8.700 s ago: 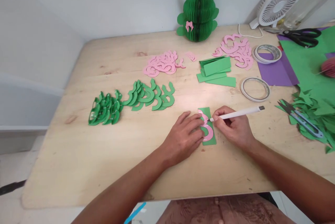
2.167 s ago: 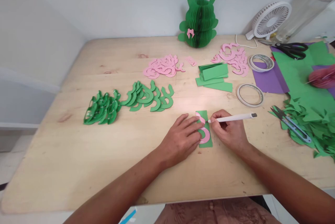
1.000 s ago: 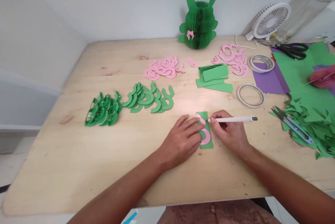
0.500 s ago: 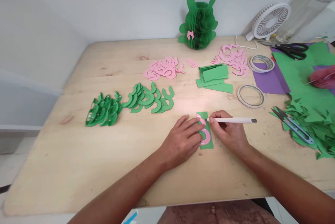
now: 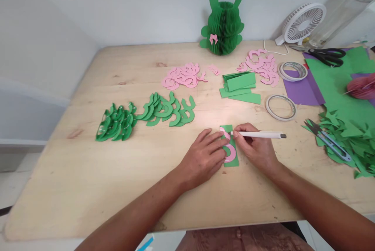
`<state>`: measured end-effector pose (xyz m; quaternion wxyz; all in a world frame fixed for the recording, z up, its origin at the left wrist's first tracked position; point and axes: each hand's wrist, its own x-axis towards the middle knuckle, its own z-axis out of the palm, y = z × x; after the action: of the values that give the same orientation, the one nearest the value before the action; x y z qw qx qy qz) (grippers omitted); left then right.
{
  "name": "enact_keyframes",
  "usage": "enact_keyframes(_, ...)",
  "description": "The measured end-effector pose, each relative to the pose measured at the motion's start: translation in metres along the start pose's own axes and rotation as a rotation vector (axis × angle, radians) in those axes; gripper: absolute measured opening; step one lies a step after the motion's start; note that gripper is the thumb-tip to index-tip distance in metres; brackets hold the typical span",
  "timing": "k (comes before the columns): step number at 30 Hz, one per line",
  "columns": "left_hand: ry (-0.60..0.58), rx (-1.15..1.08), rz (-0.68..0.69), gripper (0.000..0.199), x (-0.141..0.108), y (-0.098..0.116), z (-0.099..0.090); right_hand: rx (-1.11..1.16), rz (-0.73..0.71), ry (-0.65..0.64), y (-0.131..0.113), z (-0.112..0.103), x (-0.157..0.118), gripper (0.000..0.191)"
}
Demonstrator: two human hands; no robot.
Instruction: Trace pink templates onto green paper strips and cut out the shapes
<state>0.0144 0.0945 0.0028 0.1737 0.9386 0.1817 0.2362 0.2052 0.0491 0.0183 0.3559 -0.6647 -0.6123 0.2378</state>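
My left hand (image 5: 204,156) lies flat with its fingers spread, pressing a curved pink paper cutout (image 5: 231,154) onto a green paper strip (image 5: 233,162). Part of the cutout is hidden under the fingertips. Pinched in my right hand (image 5: 255,147) is a white pen (image 5: 260,135), its tip at the cutout's right edge near the top of the strip. Further up the table sit a stack of green strips (image 5: 241,83) and a pile of pink cutouts (image 5: 183,76). Green curved cutouts (image 5: 166,110) lie to the left.
A green honeycomb paper figure (image 5: 225,28) stands by the wall, with a small fan (image 5: 304,24) to its right. Two tape rolls (image 5: 280,117), snips (image 5: 329,141), black scissors (image 5: 329,55) and green scraps (image 5: 348,129) occupy the right side. Folded green pieces (image 5: 115,122) lie far left.
The pen tip has shifted slightly left and up along the cutout's edge, my right hand moving with it. My left hand stays in place.
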Motion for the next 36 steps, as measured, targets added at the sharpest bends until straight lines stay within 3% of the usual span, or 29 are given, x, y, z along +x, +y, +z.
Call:
enact_keyframes(13,0.012,-0.016,-0.010,0.010,-0.0002,0.0005,0.0005,0.040,0.028,-0.059,0.0026,-0.0004,0.0024,0.016)
enact_keyframes(21,0.001,-0.011,-0.009,0.011,0.0000,0.0004,0.0002,0.145,0.084,0.033,-0.0026,-0.0023,0.0054,0.017)
enact_keyframes(36,0.004,0.002,-0.005,0.012,0.0000,0.0007,0.0005,0.116,0.044,-0.025,0.0023,-0.0004,0.0040,0.016)
